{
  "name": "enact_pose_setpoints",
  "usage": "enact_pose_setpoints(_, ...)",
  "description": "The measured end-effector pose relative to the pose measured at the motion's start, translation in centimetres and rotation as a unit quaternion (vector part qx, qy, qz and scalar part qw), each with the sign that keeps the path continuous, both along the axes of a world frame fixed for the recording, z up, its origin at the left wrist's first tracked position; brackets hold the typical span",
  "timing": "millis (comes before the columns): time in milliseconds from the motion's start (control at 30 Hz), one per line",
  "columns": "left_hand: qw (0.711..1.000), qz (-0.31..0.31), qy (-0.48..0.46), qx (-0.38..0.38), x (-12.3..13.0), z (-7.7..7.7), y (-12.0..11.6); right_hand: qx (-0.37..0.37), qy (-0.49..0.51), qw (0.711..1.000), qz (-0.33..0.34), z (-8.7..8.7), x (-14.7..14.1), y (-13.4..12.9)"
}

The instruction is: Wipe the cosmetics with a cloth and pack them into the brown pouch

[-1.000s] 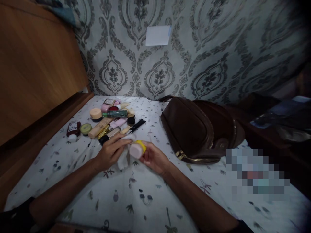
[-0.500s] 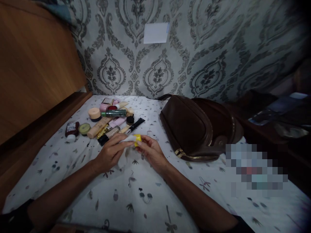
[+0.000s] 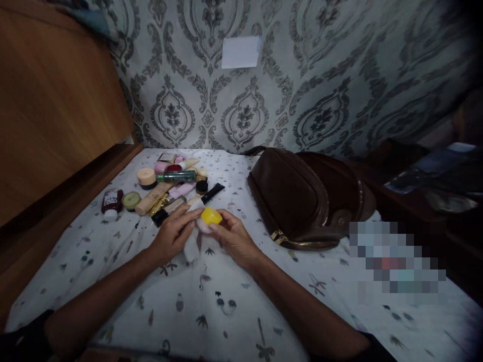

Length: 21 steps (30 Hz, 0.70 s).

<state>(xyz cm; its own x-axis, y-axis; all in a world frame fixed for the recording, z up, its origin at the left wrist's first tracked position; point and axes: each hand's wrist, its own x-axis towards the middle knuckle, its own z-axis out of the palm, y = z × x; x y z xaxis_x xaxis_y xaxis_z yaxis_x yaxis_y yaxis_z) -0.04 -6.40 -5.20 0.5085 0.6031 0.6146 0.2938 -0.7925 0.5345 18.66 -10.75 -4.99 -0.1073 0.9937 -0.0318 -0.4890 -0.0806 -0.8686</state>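
Note:
In the middle of the head view, my right hand (image 3: 233, 236) grips a small jar with a yellow lid (image 3: 211, 216) between thumb and fingers. My left hand (image 3: 174, 234) is closed on a white wipe (image 3: 193, 241), whose end hangs below the fingers. The wipe lies against the jar's side. Just beyond my hands are a black tube (image 3: 213, 193), a small black-lidded pot (image 3: 202, 187) and a clear bottle with a black cap (image 3: 161, 216).
Further left lie a beige tube (image 3: 153, 198), a green tube (image 3: 177, 176), a peach-lidded jar (image 3: 146, 177), a green pot (image 3: 131, 201) and a dark red bottle (image 3: 112, 202). A brown leather bag (image 3: 290, 196) stands at right. A wooden panel (image 3: 60, 100) borders the left side.
The jar has turned so more of its yellow lid faces the camera. The white wipe now hangs down below my left fingers.

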Motion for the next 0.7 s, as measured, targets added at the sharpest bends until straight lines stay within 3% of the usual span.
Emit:
enact_pose_setpoints(133,0.999,-0.017,0.023,-0.041,-0.4,0.0,0.5,0.004,0.037,0.998,0.047,0.0,-0.2,-0.2)
enact_pose_setpoints(333,0.99,-0.024,0.106,-0.088,-0.8,-1.3,0.5,-0.021,0.041,0.999,-0.009,-0.3,0.5,0.6)
enact_pose_setpoints(467,0.994,-0.017,0.062,-0.086,-0.5,-1.4,0.7,-0.034,0.019,0.999,-0.022,-0.3,0.7,0.8)
enact_pose_setpoints(700,0.987,-0.008,0.014,-0.16,-0.4,-0.2,0.8,0.011,-0.053,0.999,-0.01,-0.2,0.7,0.6)
